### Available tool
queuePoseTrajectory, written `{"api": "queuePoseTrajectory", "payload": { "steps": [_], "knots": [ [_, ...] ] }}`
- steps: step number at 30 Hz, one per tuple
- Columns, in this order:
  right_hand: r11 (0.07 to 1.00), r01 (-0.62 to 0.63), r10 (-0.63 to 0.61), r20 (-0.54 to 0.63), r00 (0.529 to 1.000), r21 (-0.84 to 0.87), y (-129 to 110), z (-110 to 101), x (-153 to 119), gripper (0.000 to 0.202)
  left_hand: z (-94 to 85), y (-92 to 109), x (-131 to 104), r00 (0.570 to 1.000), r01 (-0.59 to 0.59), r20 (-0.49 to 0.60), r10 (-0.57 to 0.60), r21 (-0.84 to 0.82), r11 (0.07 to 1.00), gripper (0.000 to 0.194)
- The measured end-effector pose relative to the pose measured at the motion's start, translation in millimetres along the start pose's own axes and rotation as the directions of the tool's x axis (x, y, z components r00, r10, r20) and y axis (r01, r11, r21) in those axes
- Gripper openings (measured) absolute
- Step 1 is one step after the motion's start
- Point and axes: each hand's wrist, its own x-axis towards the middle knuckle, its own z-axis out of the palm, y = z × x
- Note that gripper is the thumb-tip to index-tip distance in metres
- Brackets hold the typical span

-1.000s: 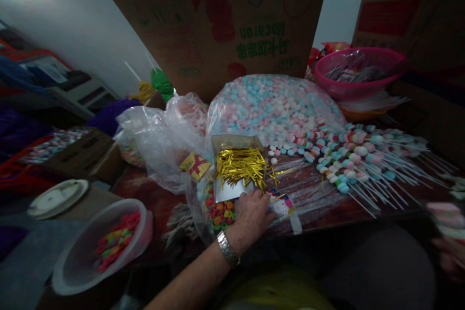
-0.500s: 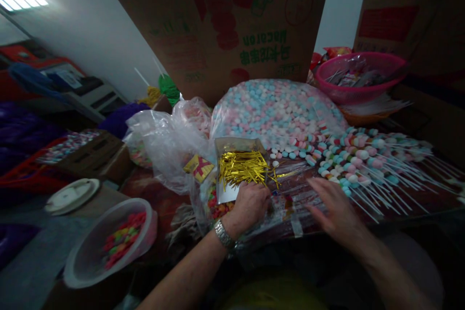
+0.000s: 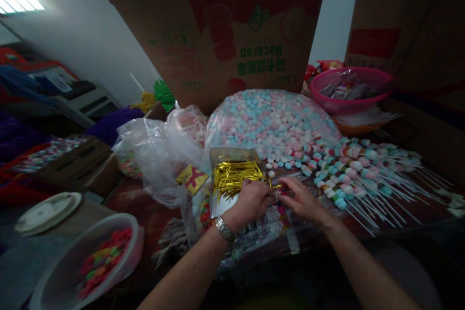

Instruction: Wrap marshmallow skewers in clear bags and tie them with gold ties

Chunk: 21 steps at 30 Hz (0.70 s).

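My left hand (image 3: 252, 201), with a metal watch (image 3: 225, 230) on its wrist, is closed at the front edge of an open box (image 3: 220, 208) of gold twist ties (image 3: 236, 174). What its curled fingers hold is hidden. Just to the right, my right hand (image 3: 300, 198) reaches in with thumb and fingers apart, close to the left fingertips. A few loose gold ties lie between the hands and the candy behind. Under both hands are clear printed plastic bags (image 3: 267, 227) on the table.
A big clear bag of pastel marshmallows (image 3: 265, 116) stands behind. Marshmallow skewers (image 3: 358, 174) are piled at right, below a pink basket (image 3: 348, 106). At left are crumpled plastic bags (image 3: 156, 155) and a tub (image 3: 134, 256) of colourful candy. A large cardboard box (image 3: 218, 72) rises at the back.
My right hand has moved left from near the skewers to beside my left hand. The left hand stays by the tie box, still closed. The whole view has shifted slightly.
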Motion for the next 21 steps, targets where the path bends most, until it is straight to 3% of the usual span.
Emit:
{"api": "queuePoseTrajectory", "payload": {
  "steps": [3,5,8,10,12,15,19,21],
  "knots": [
    [0.999,-0.01,0.01,0.008,1.0,0.053,-12,-1,-10,0.005,-9.0,-3,-5,0.991,-0.051,0.107,0.08,-0.249,0.967,0.016],
    [0.995,-0.049,0.05,-0.014,0.999,0.084,-20,3,-17,0.012,-12.5,-1,-12,0.997,-0.037,0.056,0.058,-0.313,0.949,0.011],
    [0.984,-0.111,0.119,-0.047,0.992,0.142,-27,7,-29,0.015,-8.4,4,-24,0.996,0.044,-0.055,-0.066,-0.333,0.942,0.011],
    [0.984,-0.113,0.121,-0.049,0.991,0.136,-28,7,-36,0.016,0.2,8,-30,0.995,0.071,-0.041,-0.096,-0.413,0.908,0.004],
    [0.991,-0.098,0.102,-0.04,0.994,0.088,-28,4,-42,0.022,10.0,10,-35,0.997,0.057,-0.022,-0.077,-0.485,0.873,0.01],
    [0.99,-0.126,0.129,-0.05,0.99,0.055,-29,0,-48,0.03,19.2,11,-38,0.999,-0.013,-0.047,-0.011,-0.469,0.883,0.022],
    [0.978,-0.156,0.162,-0.028,0.986,0.135,-33,-2,-48,0.018,20.0,13,-40,0.993,-0.11,-0.08,0.086,-0.38,0.918,0.028],
    [0.981,-0.172,0.179,-0.064,0.982,0.095,-32,-2,-48,0.026,19.9,13,-41,0.99,-0.127,-0.104,0.096,-0.343,0.931,0.03]
  ]
}}
